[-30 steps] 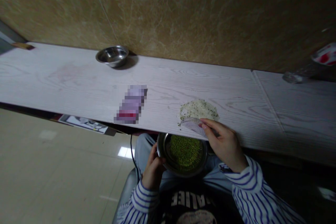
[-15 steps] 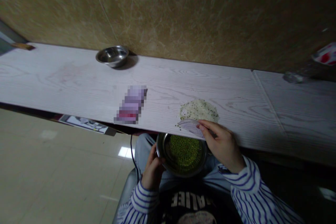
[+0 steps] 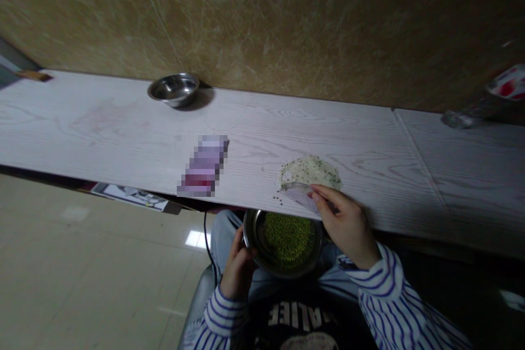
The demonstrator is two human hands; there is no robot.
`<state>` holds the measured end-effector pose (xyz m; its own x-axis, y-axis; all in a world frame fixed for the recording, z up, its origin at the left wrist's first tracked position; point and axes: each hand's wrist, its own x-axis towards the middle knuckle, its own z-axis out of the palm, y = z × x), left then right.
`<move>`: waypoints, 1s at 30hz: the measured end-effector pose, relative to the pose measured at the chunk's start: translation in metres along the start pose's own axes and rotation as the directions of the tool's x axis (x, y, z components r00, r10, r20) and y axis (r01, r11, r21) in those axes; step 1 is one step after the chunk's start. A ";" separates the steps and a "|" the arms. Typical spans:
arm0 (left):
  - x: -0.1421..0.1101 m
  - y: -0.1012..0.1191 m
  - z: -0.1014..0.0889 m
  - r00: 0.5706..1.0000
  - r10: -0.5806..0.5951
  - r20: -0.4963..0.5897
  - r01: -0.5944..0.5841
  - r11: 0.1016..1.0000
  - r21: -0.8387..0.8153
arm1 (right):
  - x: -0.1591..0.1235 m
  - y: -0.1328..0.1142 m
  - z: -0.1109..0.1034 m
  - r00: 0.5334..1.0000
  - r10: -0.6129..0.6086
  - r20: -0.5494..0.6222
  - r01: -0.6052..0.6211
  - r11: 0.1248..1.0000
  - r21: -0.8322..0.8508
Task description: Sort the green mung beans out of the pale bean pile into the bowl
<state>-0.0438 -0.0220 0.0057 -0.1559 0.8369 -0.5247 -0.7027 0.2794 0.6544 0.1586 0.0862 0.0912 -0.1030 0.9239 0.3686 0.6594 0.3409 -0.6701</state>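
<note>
My left hand (image 3: 239,268) is closed on the left rim of a metal bowl (image 3: 250,229), held over my lap just below the table edge. Green beans (image 3: 287,238), which look like mung beans, lie inside it. Between the thumb and fingers of my right hand (image 3: 344,224) is a thin, clear plastic piece with a rounded edge (image 3: 298,192). It leans low over the table, against the near side of a pile of white grains mixed with green beans (image 3: 314,168). A few loose beans (image 3: 277,198) lie left of the plastic piece.
A second metal bowl (image 3: 174,91) stands near the wall on the white wood-grain table (image 3: 254,120). A pixelated flat object (image 3: 204,167) lies left of the pile. At the far right a clear bottle (image 3: 471,112) lies on its side. A black cable (image 3: 206,240) hangs below the table edge.
The plastic piece in my right hand has shifted slightly up and inward against the near edge of the pile. My left hand still holds the bowl in nearly the same place.
</note>
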 end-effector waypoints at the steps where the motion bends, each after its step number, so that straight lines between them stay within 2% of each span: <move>1: 0.000 0.000 0.000 1.000 0.000 0.001 0.000 1.000 0.002 | 0.000 0.001 0.000 1.000 0.006 -0.011 -0.006 1.000 -0.005; 12: 0.000 0.001 0.001 0.999 0.029 0.027 -0.029 1.000 -0.005 | 0.003 0.014 -0.011 0.993 0.074 -0.096 -0.075 0.997 -0.007; 20: 0.000 0.001 0.000 1.000 0.005 0.016 -0.005 1.000 0.007 | 0.006 0.005 0.000 0.998 0.031 -0.047 -0.031 1.000 0.003; 30: 0.002 -0.003 -0.002 1.000 0.005 0.027 -0.006 0.999 0.037 | 0.001 0.003 -0.007 0.999 0.010 -0.042 -0.010 1.000 0.008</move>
<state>-0.0436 -0.0215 0.0017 -0.1401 0.8507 -0.5067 -0.6754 0.2921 0.6772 0.1660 0.0873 0.0944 -0.0646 0.9192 0.3885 0.6543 0.3329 -0.6790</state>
